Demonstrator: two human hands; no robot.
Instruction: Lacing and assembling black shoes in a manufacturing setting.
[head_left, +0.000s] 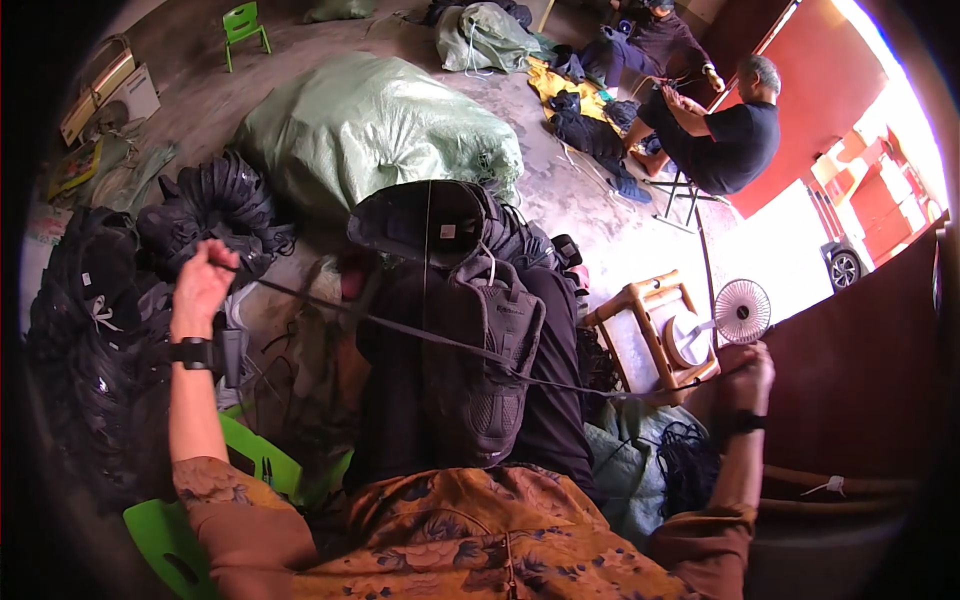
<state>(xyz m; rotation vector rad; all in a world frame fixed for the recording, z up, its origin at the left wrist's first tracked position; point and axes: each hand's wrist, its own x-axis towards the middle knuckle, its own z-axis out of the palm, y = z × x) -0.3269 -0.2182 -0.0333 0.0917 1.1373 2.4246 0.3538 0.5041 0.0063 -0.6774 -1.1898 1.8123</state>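
A long, flat dark lace (430,342) is stretched between my raised hands, slanting down to the right over my lap. My left hand (204,280) pinches one end out at the left. At the right, my right hand (750,372) is closed around the other end, partly in shadow. Beneath the lace, a black shoe upper (488,390) with a mesh toe rests on my thighs, toe toward me. Beyond it lies another black upper (425,222), its opening facing up, with a small white label inside.
Black uppers (90,320) are heaped at my left, beside a green plastic chair (250,450). A large pale green sack (370,125) lies ahead. At right, a small white fan (740,312) stands on a bamboo-framed stool (640,345). Two people (735,135) sit farther off.
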